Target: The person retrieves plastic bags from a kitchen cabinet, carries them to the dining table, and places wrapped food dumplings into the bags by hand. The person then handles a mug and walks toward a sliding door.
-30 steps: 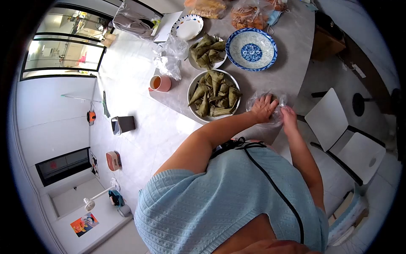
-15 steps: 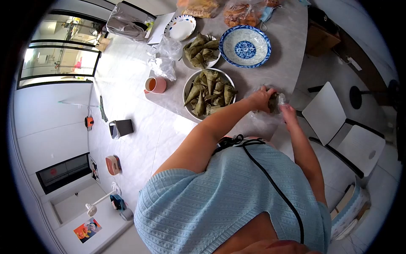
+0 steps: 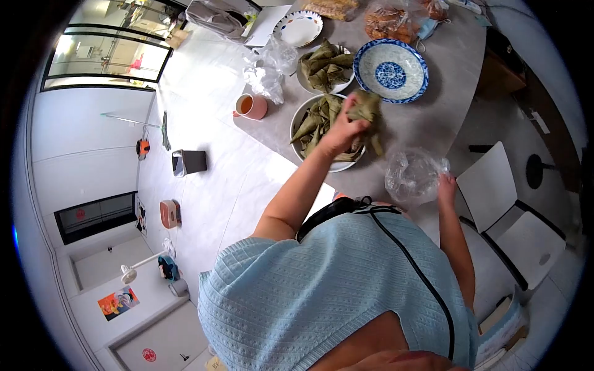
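Note:
My left hand point(image 3: 344, 130) is closed around a leaf-wrapped zongzi point(image 3: 365, 106), blurred by motion, with a piece hanging down. It is over the right side of a large white bowl point(image 3: 294, 127) filled with several zongzi point(image 3: 312, 119). My right hand point(image 3: 447, 187) grips the edge of a clear plastic bag point(image 3: 413, 176) at the table's near right corner. The bag is crumpled and see-through, with no zongzi visible inside. Behind the large bowl is a smaller white dish point(image 3: 348, 79) piled with more zongzi point(image 3: 325, 65).
A blue-and-white bowl point(image 3: 391, 71) stands on the grey table point(image 3: 455, 80). Nearby are a pink mug point(image 3: 252, 107), crumpled plastic bags point(image 3: 266, 77), a patterned plate point(image 3: 297, 28) and bagged food point(image 3: 391, 21). White chairs point(image 3: 490, 179) stand at the right.
My left hand has left the plastic bag and moved left, carrying the zongzi to the large bowl. My right hand still grips the bag, slightly lower and further right in view.

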`<state>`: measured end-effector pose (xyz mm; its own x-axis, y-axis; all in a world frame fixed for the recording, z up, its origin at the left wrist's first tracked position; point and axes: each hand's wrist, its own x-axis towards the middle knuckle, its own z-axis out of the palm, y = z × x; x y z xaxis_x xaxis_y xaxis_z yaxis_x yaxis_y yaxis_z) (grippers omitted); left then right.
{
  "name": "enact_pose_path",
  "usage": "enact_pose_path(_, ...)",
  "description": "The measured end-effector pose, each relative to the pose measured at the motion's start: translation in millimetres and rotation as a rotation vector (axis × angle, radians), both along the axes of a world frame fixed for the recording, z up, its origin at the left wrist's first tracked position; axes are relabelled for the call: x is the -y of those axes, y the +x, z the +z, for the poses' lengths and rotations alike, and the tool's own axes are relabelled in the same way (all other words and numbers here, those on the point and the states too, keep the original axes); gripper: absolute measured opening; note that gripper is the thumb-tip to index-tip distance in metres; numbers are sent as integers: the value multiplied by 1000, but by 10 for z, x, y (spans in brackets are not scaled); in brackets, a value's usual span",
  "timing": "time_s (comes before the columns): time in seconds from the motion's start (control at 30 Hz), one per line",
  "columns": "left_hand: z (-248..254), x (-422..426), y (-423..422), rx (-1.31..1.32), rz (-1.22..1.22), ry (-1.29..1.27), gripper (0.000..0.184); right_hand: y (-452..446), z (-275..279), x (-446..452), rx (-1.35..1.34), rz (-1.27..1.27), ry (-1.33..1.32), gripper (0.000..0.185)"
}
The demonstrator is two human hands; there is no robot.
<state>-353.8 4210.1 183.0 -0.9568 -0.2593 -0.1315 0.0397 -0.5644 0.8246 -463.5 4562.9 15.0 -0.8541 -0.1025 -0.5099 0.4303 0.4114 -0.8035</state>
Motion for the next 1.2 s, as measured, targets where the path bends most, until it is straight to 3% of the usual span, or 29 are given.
enact_pose_path(0.07,155,247,247,202,189,-332,87,-2,-67,-7,-20,11,-28,36)
enact_pose_path(0.13,266,435,407,266,237,-439,90,19,-39,22,-39,17,-57,37)
enact_pose_path(0.23,-36,636,597,274,336,-609,86,45,267,188,114,-30,-90,40)
enact_pose_path(0.3,49,595,706,777,122,-1359,76,25,230,231,40,-9,-148,39)
enact_pose_path(0.4,-165,538,823,754,209,-1543,74,-60,350,294,124,50,-262,33)
enact_pose_path(0.43,-171,572,831,687,255,-1366,66,-70,469,366,123,51,-261,33)
enact_pose_path(0.5,-246,657,876,700,281,-1305,61,-57,767,539,168,-150,-481,23)
enact_pose_path(0.57,-305,721,924,713,308,-1242,56,-107,892,572,202,-194,-605,24)
enact_pose_path(0.6,-332,755,947,750,302,-1193,53,-116,915,579,235,-236,-733,27)
enact_pose_path(0.73,-346,823,1021,837,282,-1111,49,-200,626,342,309,-160,-751,31)
enact_pose_path(0.8,-305,799,1044,855,293,-1126,48,-213,372,193,295,93,-552,36)
enact_pose_path(1.0,-485,860,1145,844,346,-1130,47,-88,337,106,266,112,-227,44)
enact_pose_path(1.2,-595,853,1188,781,371,-1156,38,-37,432,-30,191,48,-265,46)
